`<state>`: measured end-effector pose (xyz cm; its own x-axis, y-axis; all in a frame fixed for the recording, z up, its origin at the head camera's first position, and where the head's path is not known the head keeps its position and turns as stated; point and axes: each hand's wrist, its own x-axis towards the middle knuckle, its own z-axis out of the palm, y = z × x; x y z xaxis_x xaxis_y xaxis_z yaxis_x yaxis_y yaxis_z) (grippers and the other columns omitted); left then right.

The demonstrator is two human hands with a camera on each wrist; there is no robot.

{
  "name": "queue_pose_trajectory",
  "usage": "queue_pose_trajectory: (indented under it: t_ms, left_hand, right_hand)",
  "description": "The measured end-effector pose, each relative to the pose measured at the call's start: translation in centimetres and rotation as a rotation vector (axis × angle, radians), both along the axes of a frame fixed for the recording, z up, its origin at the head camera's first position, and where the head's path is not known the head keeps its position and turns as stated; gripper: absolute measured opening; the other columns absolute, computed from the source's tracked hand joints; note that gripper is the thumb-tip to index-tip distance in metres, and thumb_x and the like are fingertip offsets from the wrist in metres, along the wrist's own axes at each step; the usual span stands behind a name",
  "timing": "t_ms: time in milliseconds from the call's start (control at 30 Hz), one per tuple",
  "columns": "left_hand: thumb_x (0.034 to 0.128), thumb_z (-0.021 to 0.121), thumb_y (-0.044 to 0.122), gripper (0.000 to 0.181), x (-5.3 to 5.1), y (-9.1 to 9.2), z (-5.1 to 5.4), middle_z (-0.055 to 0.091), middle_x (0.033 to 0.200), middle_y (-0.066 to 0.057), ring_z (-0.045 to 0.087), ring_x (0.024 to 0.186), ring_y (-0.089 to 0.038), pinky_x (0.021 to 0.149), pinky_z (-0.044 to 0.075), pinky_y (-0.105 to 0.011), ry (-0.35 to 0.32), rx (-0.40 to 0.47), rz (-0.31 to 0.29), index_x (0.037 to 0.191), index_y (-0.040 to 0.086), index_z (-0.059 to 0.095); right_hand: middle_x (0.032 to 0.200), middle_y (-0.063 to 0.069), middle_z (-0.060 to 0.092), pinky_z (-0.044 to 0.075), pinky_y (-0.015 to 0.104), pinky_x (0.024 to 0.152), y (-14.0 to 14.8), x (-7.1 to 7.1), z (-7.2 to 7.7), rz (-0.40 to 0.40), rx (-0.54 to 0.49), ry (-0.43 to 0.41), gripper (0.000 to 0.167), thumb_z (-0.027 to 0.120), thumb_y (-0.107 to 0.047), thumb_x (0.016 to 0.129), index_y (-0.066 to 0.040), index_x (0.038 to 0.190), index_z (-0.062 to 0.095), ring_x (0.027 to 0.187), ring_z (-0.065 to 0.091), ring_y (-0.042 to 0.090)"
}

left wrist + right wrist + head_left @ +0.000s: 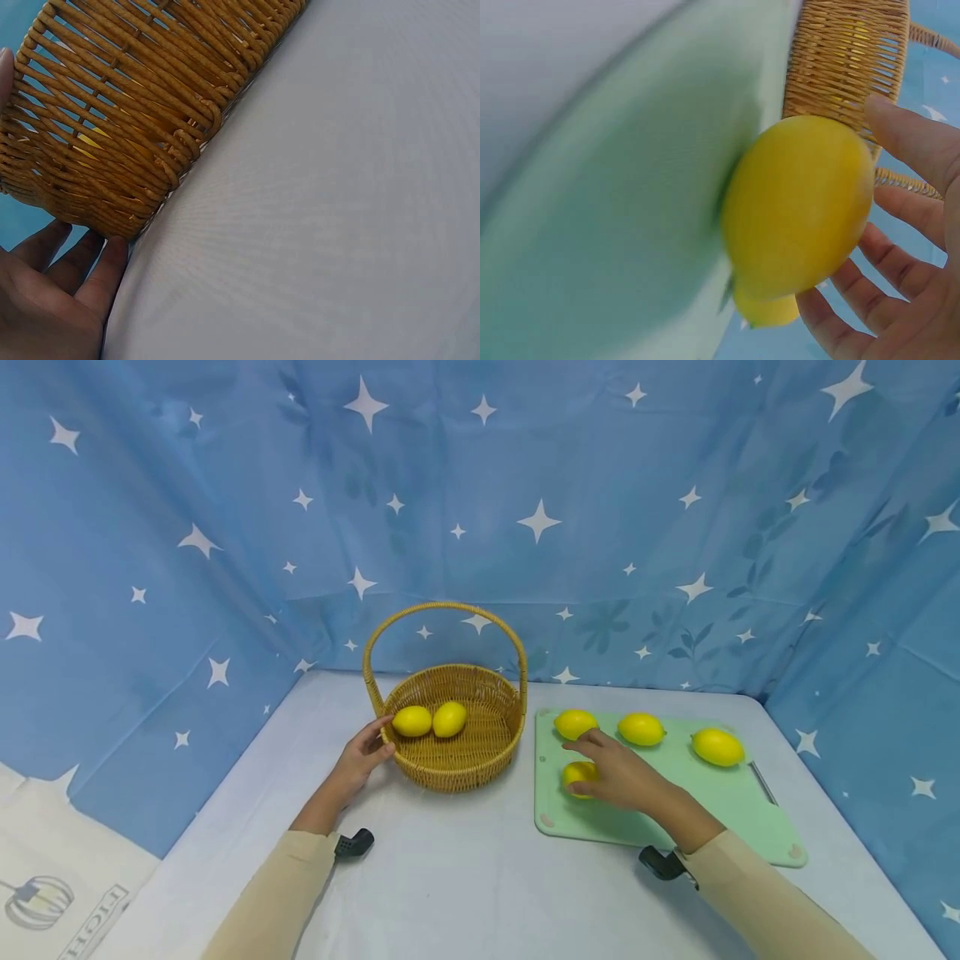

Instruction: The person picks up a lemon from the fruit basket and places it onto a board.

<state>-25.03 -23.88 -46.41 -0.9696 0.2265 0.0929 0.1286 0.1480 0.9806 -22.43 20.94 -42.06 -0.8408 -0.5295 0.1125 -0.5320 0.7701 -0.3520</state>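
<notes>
Round tan wicker basket (480, 772) holds two yellow oval lemons (449, 719); left hand (362, 760) touches its side, fingers loosely extended; right hand (628, 775), fingers parted around another lemon (799, 206), grips nothing

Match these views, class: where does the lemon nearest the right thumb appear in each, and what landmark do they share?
Head: the lemon is right of centre, below the middle.
Left wrist: not in it.
Right wrist: large, just right of centre.
Shared landmark: the wicker basket.
</notes>
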Motion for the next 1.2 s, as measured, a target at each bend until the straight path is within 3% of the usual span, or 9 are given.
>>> queue_pose_trajectory:
  t_ms: [333,600,833,967,1200]
  left_hand:
    - [0.0997,0.056,0.009,0.058,-0.1,-0.2,-0.1,0.019,0.158,-0.016,0.026,0.141,-0.037,0.111,0.029,-0.045,-0.02,0.03,0.006,0.152,0.008,0.032]
    - [0.0997,0.056,0.009,0.058,0.3,-0.2,0.0,0.018,0.159,-0.017,0.024,0.141,-0.039,0.111,0.028,-0.046,-0.025,0.039,0.001,0.152,0.007,0.031]
    - [0.0997,0.056,0.01,0.058,0.3,-0.2,0.1,0.017,0.159,-0.018,0.024,0.141,-0.039,0.111,0.028,-0.045,-0.018,0.03,0.002,0.152,0.007,0.032]
    - [0.1,0.056,0.009,0.057,0.2,-0.1,0.2,0.018,0.159,-0.017,0.025,0.141,-0.039,0.111,0.029,-0.046,-0.021,0.026,0.001,0.152,0.007,0.032]
    - [0.0999,0.055,0.009,0.057,0.1,0.1,0.3,0.02,0.158,-0.017,0.026,0.141,-0.038,0.111,0.029,-0.046,-0.023,0.036,-0.008,0.152,0.007,0.032]
  right_hand:
    - [0.13,0.006,0.05,0.049,0.044,0.091,-3.8,-1.5,2.0,0.071,-0.014,-0.034,0.059,0.072,-0.037,0.089,-0.014,0.139,0.053,0.111,0.054,0.025]
    - [0.123,0.003,0.052,0.05,0.036,0.086,-8.1,-2.6,2.8,0.149,-0.045,0.0,0.049,0.071,-0.028,0.091,-0.01,0.135,0.057,0.105,0.056,0.022]
    - [0.118,0.002,0.054,0.05,0.032,0.084,-11.5,-4.6,2.6,0.207,-0.045,0.011,0.046,0.068,-0.028,0.093,-0.011,0.135,0.058,0.103,0.057,0.023]
    - [0.122,0.004,0.056,0.049,0.035,0.09,-12.9,-5.6,2.3,0.222,-0.06,-0.018,0.046,0.067,-0.027,0.094,-0.011,0.136,0.057,0.109,0.055,0.023]
    - [0.133,0.005,0.053,0.044,0.039,0.101,-14.7,-6.7,2.0,0.206,0.006,-0.043,0.049,0.066,-0.032,0.094,-0.009,0.136,0.056,0.122,0.05,0.022]
